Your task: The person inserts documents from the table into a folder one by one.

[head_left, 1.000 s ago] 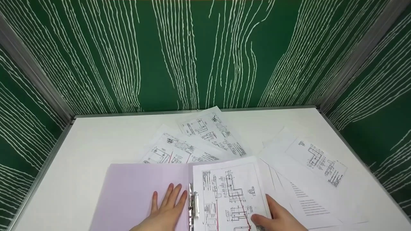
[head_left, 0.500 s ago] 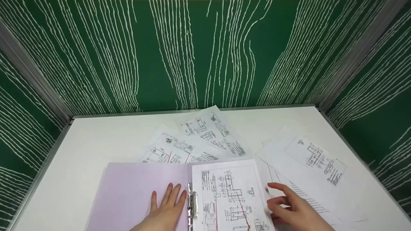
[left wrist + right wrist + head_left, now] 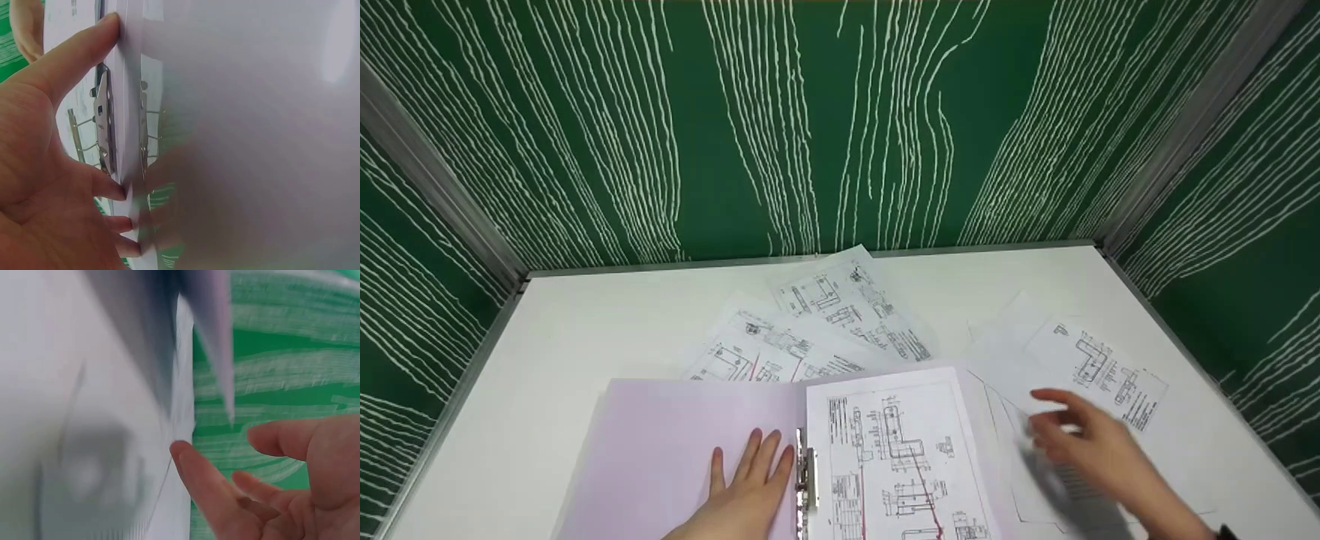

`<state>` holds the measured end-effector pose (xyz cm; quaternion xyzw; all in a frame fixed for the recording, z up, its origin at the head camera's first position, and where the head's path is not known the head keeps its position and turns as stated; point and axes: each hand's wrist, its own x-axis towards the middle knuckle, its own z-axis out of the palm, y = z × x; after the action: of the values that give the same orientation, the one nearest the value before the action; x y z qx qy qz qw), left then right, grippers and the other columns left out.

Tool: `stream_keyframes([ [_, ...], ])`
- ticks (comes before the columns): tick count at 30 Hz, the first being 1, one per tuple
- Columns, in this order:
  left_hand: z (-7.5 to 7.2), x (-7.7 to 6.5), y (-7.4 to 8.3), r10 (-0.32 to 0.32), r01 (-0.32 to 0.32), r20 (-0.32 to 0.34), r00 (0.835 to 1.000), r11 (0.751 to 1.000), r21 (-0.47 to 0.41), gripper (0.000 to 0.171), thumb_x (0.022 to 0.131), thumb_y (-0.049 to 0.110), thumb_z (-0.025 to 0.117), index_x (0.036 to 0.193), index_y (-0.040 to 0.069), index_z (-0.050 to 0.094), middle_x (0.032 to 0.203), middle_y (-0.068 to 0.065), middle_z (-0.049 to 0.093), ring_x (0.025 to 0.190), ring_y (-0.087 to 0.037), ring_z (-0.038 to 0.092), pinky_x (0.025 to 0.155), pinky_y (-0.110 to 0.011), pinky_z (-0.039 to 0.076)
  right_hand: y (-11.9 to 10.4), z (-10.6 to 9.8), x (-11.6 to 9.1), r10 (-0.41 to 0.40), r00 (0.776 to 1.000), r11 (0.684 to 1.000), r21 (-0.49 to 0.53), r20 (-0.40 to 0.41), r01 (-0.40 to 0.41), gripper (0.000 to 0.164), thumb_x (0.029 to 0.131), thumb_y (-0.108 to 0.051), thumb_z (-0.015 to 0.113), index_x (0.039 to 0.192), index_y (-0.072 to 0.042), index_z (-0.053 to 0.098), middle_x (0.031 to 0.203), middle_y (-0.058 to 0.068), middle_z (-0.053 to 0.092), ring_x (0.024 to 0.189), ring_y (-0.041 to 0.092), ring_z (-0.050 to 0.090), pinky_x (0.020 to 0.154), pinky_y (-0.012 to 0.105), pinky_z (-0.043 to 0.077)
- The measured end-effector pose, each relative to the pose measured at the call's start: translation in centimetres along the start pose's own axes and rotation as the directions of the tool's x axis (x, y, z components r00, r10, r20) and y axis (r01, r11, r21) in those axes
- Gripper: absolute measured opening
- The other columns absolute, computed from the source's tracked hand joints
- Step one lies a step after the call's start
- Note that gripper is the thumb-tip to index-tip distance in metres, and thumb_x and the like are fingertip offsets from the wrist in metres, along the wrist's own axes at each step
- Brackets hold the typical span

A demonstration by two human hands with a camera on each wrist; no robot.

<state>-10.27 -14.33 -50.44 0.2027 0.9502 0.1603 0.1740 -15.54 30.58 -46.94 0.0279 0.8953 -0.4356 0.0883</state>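
Note:
A pale purple binder folder (image 3: 675, 427) lies spread on the table. On its left cover rests my left hand (image 3: 742, 487), fingers straight and spread, beside the metal clip (image 3: 812, 480). In the left wrist view the left hand (image 3: 34, 152) has its fingertips on the folder along the clip (image 3: 103, 118). A sheet with technical drawings and red lines (image 3: 877, 420) lies on the folder's right side. Above the papers to the right is my right hand (image 3: 1099, 450), slightly blurred. In the right wrist view the right hand (image 3: 270, 495) has loosely bent fingers with nothing between them.
Two drawing sheets, one at the back (image 3: 817, 292) and one nearer (image 3: 757, 337), overlap behind the folder. More loose sheets, one with a drawing (image 3: 1091, 360), lie on the right. Green walls with white lines (image 3: 870, 150) enclose the white table (image 3: 585, 322).
The right hand has let go of the drawing sheet's right edge and moved right, over the loose papers. The left hand stays on the folder.

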Motion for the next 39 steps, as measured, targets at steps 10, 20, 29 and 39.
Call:
stream_keyframes([
  [10,-0.2,-0.2,0.4,-0.010,0.010,0.002,1.000,1.000,0.006,0.146,0.052,0.101,0.049,0.156,0.001,0.024,0.164,-0.020,0.011,0.150,-0.042,0.002,0.105,-0.077,-0.007,6.4,-9.4,7.5,-0.016,0.999,0.909,-0.417,-0.048,-0.005,0.098,0.090,-0.056,0.066,0.152,0.006,0.023,0.144,0.043,0.031,0.125,0.063,0.035,0.096,0.074,0.031],
  [20,-0.6,-0.1,0.9,-0.008,0.007,0.010,1.000,0.998,0.059,0.144,0.054,0.100,0.049,0.155,-0.001,0.028,0.163,-0.022,0.015,0.149,-0.045,0.006,0.103,-0.081,-0.003,10.0,-12.0,10.0,0.108,0.992,0.897,-0.436,0.058,-0.072,0.130,0.069,-0.064,0.081,0.153,0.009,0.013,0.142,0.048,0.026,0.126,0.065,0.028,0.096,0.077,0.030],
  [29,-0.4,0.1,0.8,-0.019,0.018,0.017,1.000,0.999,0.036,0.146,0.052,0.101,0.051,0.156,0.002,0.025,0.164,-0.022,0.012,0.150,-0.044,0.003,0.102,-0.080,-0.005,9.1,-12.2,10.0,0.125,0.991,0.868,-0.489,0.040,-0.089,0.121,0.070,-0.065,0.080,0.148,0.010,0.026,0.129,0.045,0.040,0.106,0.054,0.046,0.081,0.065,0.046],
  [39,-0.7,0.2,1.0,-0.033,0.034,0.049,0.998,0.999,-0.029,0.145,0.050,0.099,0.055,0.158,0.007,0.024,0.164,-0.023,0.006,0.149,-0.045,-0.004,0.100,-0.080,-0.011,8.9,-12.4,9.7,0.206,0.978,0.837,-0.513,-0.028,-0.191,0.136,0.060,-0.074,0.080,0.144,0.019,0.026,0.128,0.043,0.042,0.101,0.052,0.044,0.081,0.070,0.042],
])
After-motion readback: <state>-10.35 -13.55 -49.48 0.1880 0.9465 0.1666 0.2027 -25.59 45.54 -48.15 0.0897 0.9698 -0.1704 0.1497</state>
